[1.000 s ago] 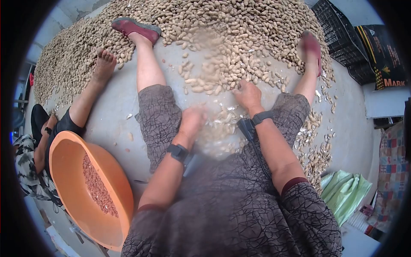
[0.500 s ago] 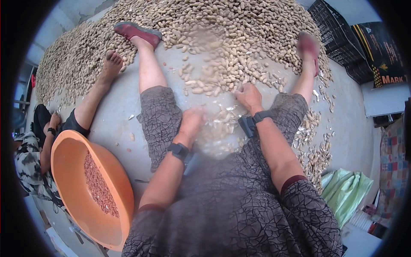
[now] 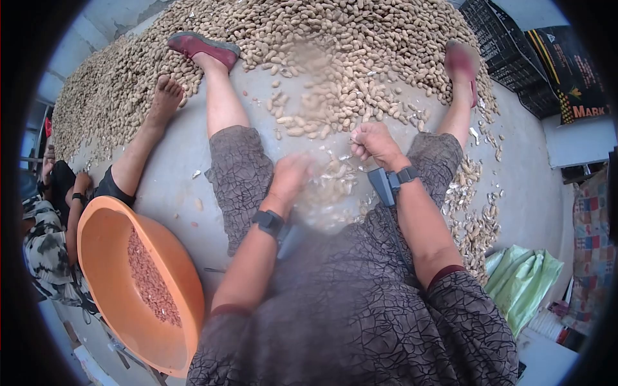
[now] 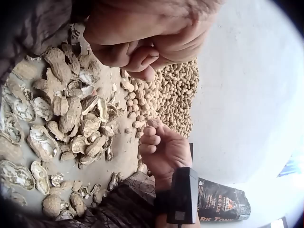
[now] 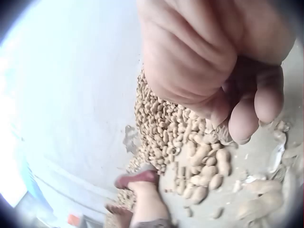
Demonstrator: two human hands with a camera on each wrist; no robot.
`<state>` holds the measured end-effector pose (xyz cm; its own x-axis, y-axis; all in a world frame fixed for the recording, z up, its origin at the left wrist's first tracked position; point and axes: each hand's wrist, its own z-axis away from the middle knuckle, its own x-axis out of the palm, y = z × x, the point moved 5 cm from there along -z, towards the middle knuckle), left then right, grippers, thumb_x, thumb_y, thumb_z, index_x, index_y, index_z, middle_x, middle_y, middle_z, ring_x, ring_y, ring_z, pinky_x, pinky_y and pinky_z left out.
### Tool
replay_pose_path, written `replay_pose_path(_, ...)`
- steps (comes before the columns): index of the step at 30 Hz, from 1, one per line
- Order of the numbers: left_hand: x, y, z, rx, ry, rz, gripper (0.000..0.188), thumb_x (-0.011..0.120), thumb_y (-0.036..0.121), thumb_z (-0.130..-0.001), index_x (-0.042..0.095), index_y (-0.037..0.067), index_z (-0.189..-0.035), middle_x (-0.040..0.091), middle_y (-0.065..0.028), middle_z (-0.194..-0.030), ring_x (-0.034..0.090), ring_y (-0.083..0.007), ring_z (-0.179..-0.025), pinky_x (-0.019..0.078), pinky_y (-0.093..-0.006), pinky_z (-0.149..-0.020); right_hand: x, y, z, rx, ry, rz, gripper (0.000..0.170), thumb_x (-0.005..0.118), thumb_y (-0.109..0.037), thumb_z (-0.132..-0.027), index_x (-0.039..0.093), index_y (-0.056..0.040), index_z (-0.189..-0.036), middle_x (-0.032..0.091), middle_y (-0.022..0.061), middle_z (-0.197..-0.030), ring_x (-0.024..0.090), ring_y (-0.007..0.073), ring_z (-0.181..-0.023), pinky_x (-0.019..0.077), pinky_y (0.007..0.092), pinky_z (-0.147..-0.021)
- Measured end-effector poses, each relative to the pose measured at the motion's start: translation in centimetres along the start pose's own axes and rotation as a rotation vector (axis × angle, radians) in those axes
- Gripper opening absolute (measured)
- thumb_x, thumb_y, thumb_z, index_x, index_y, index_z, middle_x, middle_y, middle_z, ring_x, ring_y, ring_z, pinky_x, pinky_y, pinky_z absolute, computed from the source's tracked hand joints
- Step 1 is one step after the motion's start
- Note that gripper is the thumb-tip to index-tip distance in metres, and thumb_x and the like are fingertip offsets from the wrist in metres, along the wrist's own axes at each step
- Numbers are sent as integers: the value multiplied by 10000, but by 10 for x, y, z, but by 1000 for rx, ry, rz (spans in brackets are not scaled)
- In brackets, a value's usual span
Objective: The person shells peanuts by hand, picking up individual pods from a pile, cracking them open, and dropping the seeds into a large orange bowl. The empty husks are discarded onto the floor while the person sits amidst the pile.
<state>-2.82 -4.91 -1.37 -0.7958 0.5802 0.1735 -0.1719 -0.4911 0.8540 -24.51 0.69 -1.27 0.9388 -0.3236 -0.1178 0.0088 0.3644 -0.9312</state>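
My right hand [image 3: 376,143] is held just above the floor, before the near edge of the whole-peanut heap. In the right wrist view its thumb and forefinger pinch a peanut [image 5: 221,134], mostly hidden by the fingers. My left hand [image 3: 290,177], blurred in the head view, is over the scattered shells between my legs. Its fingers [image 4: 142,57] are curled in toward the palm in the left wrist view, and nothing shows between them. Below it lie split, empty peanut shells [image 4: 71,114] mixed with a few whole-looking pods.
A large heap of unshelled peanuts [image 3: 360,38] spreads beyond my feet. An orange tub [image 3: 183,283] with reddish kernels [image 3: 149,276] stands at my left, beside another seated person [image 3: 55,257]. Right of me are more shells [image 3: 473,238], a green sack [image 3: 524,280] and black crates [image 3: 505,61].
My right hand and wrist have turned and shifted slightly right, showing more of the fingers. My left hand stays near the same spot. At far left, the other person's hand has come up.
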Motion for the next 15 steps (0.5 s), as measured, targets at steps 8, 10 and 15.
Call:
replay_pose_path(8,20,16,14,96,-190,44,245,536,148,-890,577,4,-1085,574,-2,-734,335,-13,-465,272,-150,-423,35,-24,33,79,-192,-72,128,573,-125,-865,605,-5,-833,617,44,-657,566,78,-496,458,191,-432)
replay_pose_path(10,21,14,12,99,-215,24,251,554,146,-883,577,5,-1090,585,-9,-746,343,-11,-470,273,-141,-429,40,-23,35,73,-206,-42,135,571,-131,-867,608,-5,-834,618,44,-657,569,78,-503,462,191,-441)
replay_pose_path(15,22,17,11,149,-181,-68,180,610,133,-847,602,13,-981,606,-18,-746,429,-12,-520,314,-148,-459,49,-28,40,18,-265,8,166,564,-151,-877,618,-4,-824,617,51,-648,579,90,-520,466,200,-448)
